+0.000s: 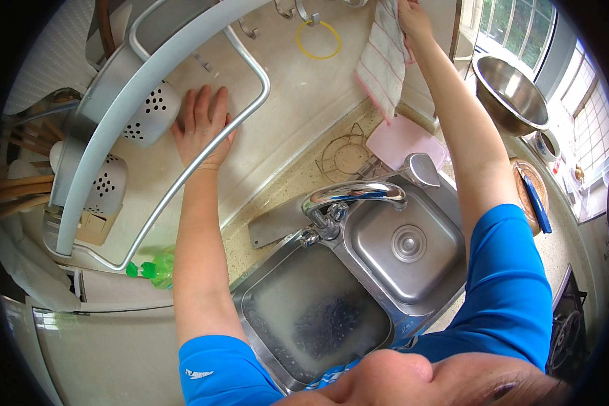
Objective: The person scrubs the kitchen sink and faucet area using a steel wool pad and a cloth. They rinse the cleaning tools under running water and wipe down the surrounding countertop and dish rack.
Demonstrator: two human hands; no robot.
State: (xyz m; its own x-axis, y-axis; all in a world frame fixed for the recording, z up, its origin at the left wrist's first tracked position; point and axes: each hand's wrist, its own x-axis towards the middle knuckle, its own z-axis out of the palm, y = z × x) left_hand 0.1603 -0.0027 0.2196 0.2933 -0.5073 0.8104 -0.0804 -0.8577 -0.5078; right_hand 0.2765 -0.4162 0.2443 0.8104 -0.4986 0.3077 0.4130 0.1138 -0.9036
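Note:
My left hand [203, 127] lies with its palm towards the tiled wall [264, 137], fingers a little apart and nothing in it. Just left of its fingers is a white perforated utensil holder [155, 109], and a metal rail [203, 155] passes in front of the wrist. Up at the top edge, my right hand [415, 23] grips a pale striped cloth [383, 61] with pink edging, which hangs down along the wall corner. Part of that hand and the cloth's top are cut off. Below my arms, cloudy water [279, 299] stands in the larger sink basin, with a dark patch in it.
A chrome faucet [355, 193] arches over the smaller basin [385, 274]. Behind it are a wire rack [347, 152] and a pink board [406, 142]. At right, a steel bowl [510, 94] and a blue-handled knife [535, 203] line the counter. A green bottle [163, 269] stands at left.

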